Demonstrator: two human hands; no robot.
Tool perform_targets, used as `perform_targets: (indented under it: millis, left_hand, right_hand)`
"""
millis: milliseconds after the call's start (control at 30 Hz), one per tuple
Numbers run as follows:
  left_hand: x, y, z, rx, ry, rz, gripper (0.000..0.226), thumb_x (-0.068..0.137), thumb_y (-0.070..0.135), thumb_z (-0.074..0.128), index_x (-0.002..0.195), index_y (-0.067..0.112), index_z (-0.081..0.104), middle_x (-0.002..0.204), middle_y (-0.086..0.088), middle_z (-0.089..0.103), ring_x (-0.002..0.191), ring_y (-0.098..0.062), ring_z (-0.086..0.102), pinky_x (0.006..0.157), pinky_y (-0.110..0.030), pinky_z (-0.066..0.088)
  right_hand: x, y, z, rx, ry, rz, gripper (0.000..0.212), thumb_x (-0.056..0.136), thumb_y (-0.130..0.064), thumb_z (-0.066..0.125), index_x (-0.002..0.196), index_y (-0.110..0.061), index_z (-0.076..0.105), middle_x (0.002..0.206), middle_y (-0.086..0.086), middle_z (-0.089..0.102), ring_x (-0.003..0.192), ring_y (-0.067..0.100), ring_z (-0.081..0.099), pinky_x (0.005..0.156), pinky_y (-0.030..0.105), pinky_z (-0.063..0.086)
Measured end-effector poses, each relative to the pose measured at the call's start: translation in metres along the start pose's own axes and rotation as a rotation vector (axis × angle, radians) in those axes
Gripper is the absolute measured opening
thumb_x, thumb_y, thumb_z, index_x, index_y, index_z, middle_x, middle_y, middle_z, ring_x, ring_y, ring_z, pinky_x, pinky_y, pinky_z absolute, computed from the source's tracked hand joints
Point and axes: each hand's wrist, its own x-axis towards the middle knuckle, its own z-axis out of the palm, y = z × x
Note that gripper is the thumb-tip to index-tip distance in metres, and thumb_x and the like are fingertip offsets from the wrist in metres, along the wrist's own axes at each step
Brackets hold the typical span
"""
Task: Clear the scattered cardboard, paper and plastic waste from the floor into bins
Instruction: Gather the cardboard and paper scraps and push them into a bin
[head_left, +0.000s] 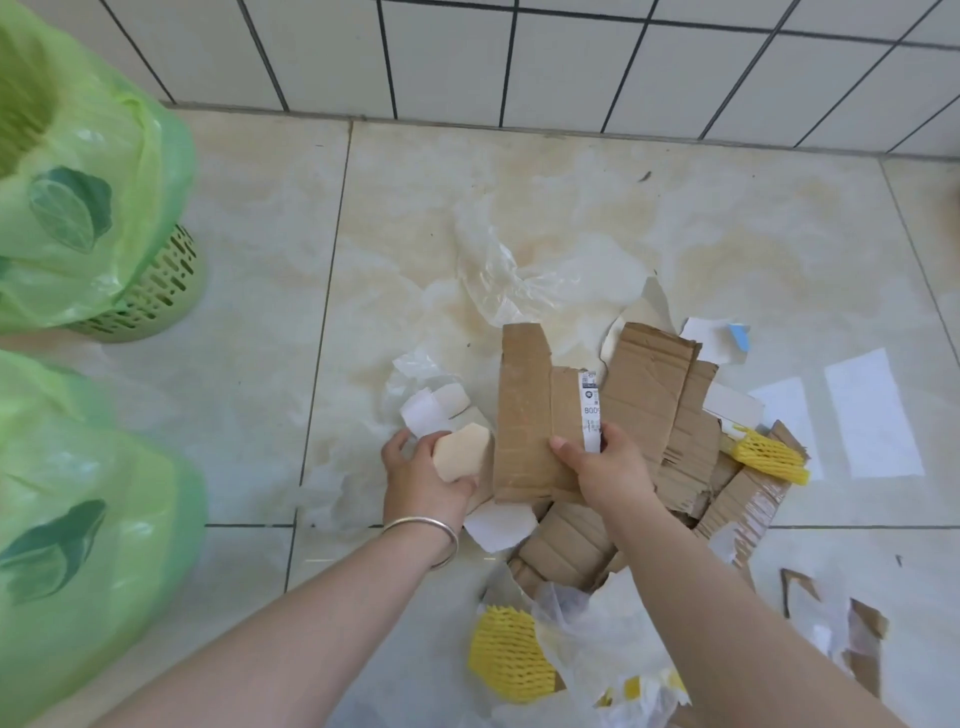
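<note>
A heap of torn brown cardboard (649, 395) lies on the tiled floor at centre right. My right hand (605, 467) grips a long cardboard strip (524, 410) bearing a white barcode label, thumb on top. To its left, my left hand (421, 478) holds a small pale beige card piece (462, 452). White paper scraps (431, 410) and clear plastic film (519, 270) spread around the heap. Two yellow foam fruit nets lie nearby, one to the right (769, 454) and one by my right forearm (506, 654).
Two bins lined with green bags stand at the left, one farther away (104, 234) and one closer to me (88, 545). A white tiled wall (519, 52) runs along the back. More white sheets (872, 415) and cardboard bits (862, 639) lie on the right.
</note>
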Motion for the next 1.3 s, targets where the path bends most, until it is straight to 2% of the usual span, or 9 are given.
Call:
perform_targets:
  millis: [100,267,467,633,733,833,933,1133,1300]
  left_hand:
    - [0.006,-0.001,-0.002,-0.01,0.053,-0.056,0.052,0.075,0.014,0.073,0.123,0.017,0.053,0.148,-0.002,0.016,0.086,-0.02,0.052,0.086,-0.019,0.038]
    - [0.025,0.0,-0.003,-0.102,-0.012,-0.101,0.054,0.073,0.018,0.076,0.123,0.011,0.056,0.129,-0.01,0.055,0.112,-0.029,0.056,0.093,-0.031,0.043]
    - [0.027,0.004,-0.014,-0.235,-0.02,-0.131,0.041,0.076,0.015,0.073,0.115,0.013,0.061,0.109,-0.008,0.064,0.091,-0.024,0.054,0.079,-0.027,0.04]
    - [0.018,0.015,-0.028,-0.377,-0.091,-0.087,0.032,0.077,0.012,0.073,0.107,0.015,0.061,0.097,-0.004,0.063,0.088,-0.023,0.057,0.069,-0.027,0.043]
    - [0.008,0.03,-0.042,-0.449,-0.146,-0.019,0.029,0.077,0.008,0.073,0.101,0.017,0.061,0.093,-0.003,0.065,0.084,-0.02,0.059,0.065,-0.017,0.044]
    - [-0.006,0.048,-0.066,-0.45,-0.155,0.066,0.034,0.076,0.007,0.073,0.108,0.015,0.062,0.093,-0.002,0.066,0.084,-0.019,0.06,0.064,-0.015,0.046]
    - [-0.022,0.062,-0.104,-0.417,-0.162,0.172,0.036,0.075,0.008,0.074,0.107,0.019,0.062,0.091,0.001,0.066,0.081,-0.015,0.061,0.057,-0.002,0.044]
    - [-0.064,0.063,-0.2,-0.394,-0.01,0.347,0.034,0.075,0.005,0.073,0.079,0.032,0.054,0.073,0.011,0.06,0.061,0.004,0.055,0.054,-0.001,0.04]
    - [-0.104,0.037,-0.276,-0.39,0.222,0.415,0.04,0.074,0.004,0.073,0.077,0.036,0.049,0.075,0.014,0.055,0.067,-0.005,0.051,0.056,-0.007,0.039]
  right_hand:
    - [0.008,0.002,0.006,-0.038,-0.023,-0.004,0.02,0.085,-0.016,0.066,0.102,-0.016,0.055,0.088,-0.003,0.062,0.072,0.006,0.056,0.06,0.018,0.045]
    - [0.013,0.008,0.013,-0.029,-0.108,0.03,0.018,0.087,-0.017,0.064,0.101,-0.016,0.051,0.082,-0.01,0.057,0.07,0.002,0.054,0.052,0.012,0.042]
    - [0.013,0.005,0.015,0.046,-0.184,0.089,0.02,0.087,-0.017,0.065,0.104,-0.016,0.056,0.088,-0.006,0.065,0.076,0.007,0.062,0.05,0.012,0.048]
    - [0.006,-0.01,0.001,0.051,-0.202,0.07,0.029,0.083,-0.019,0.068,0.11,-0.017,0.059,0.101,0.002,0.069,0.092,0.021,0.066,0.077,0.033,0.054]
    - [-0.004,-0.029,-0.01,0.049,-0.267,0.034,0.024,0.083,-0.016,0.068,0.106,-0.018,0.062,0.106,0.006,0.071,0.1,0.024,0.066,0.091,0.04,0.052]
    - [-0.02,-0.052,-0.017,0.036,-0.316,-0.015,0.019,0.083,-0.017,0.067,0.102,-0.022,0.064,0.108,0.006,0.071,0.102,0.024,0.067,0.095,0.042,0.05]
    - [-0.041,-0.079,-0.016,0.046,-0.328,-0.078,0.029,0.081,-0.018,0.071,0.108,-0.017,0.063,0.108,0.007,0.072,0.102,0.025,0.067,0.094,0.043,0.051]
    - [-0.099,-0.138,0.027,0.057,-0.324,-0.241,0.027,0.083,-0.013,0.068,0.108,-0.02,0.059,0.108,0.005,0.071,0.101,0.024,0.066,0.091,0.044,0.052]
    - [-0.165,-0.179,0.092,-0.08,-0.441,-0.348,0.023,0.078,-0.006,0.072,0.098,-0.016,0.066,0.094,0.003,0.073,0.088,0.019,0.069,0.081,0.034,0.056]
